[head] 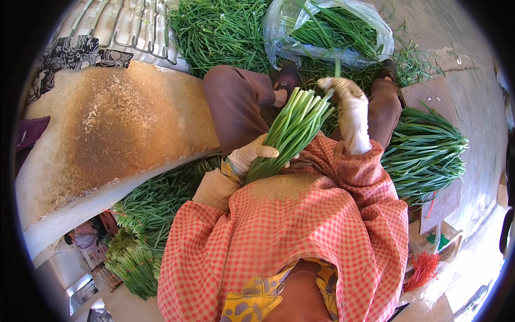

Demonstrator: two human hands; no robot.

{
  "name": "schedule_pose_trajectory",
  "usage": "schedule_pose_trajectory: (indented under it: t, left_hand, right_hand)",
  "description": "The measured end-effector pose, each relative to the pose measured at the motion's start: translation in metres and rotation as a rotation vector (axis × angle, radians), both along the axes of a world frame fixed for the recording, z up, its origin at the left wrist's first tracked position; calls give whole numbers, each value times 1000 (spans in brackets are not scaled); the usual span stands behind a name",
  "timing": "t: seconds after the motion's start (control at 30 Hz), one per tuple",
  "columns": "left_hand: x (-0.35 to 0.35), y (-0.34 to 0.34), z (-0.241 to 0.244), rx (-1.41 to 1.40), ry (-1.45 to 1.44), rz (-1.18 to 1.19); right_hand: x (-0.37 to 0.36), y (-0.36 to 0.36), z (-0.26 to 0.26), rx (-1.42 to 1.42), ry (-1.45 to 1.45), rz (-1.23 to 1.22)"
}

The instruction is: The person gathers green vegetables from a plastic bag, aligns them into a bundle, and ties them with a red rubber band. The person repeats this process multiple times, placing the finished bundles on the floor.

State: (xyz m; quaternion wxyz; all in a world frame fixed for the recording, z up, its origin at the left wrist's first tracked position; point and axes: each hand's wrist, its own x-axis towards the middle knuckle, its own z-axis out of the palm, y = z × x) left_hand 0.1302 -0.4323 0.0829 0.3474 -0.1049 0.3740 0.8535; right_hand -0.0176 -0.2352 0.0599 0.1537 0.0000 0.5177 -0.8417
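My left hand (254,153), in a thin pale glove, is wrapped around a bunch of long green leaves, probably garlic chives (295,129). The pale cut stalk ends point up and away from me, and the lower leaves rest against my checked smock (289,217). My right hand (349,102), gloved too, is raised just right of the stalk ends with its fingers bent together. A single long green blade (330,38) runs upward from those fingers and looks pinched there; the exact contact is hidden behind the fingers.
A loose heap of leaves (221,32) and an open plastic bag (277,38) of them lie ahead. Another pile (426,153) lies right on a board (442,209), near red ties (422,269). A worn padded slab (120,133) stands left, with tied bunches (134,261) below.
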Motion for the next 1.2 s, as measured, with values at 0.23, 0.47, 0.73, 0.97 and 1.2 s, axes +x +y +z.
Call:
schedule_pose_trajectory:
  t: [0.23,0.47,0.73,0.97,1.2]
  left_hand:
    - [-3,-8,-2,139,36,55]
    - [-45,-21,-2,26,313,-196]
    - [-93,23,39,-160,167,-390]
    - [-102,24,47,-356,277,-498]
    - [-197,-5,130,-267,469,99]
  right_hand:
    - [5,35,-37,261,81,113]
    - [23,-11,25,-518,-183,488]
    - [-11,19,63,-144,427,232]
    - [-8,-5,51,385,599,709]
    - [-22,-35,60,-244,241,616]
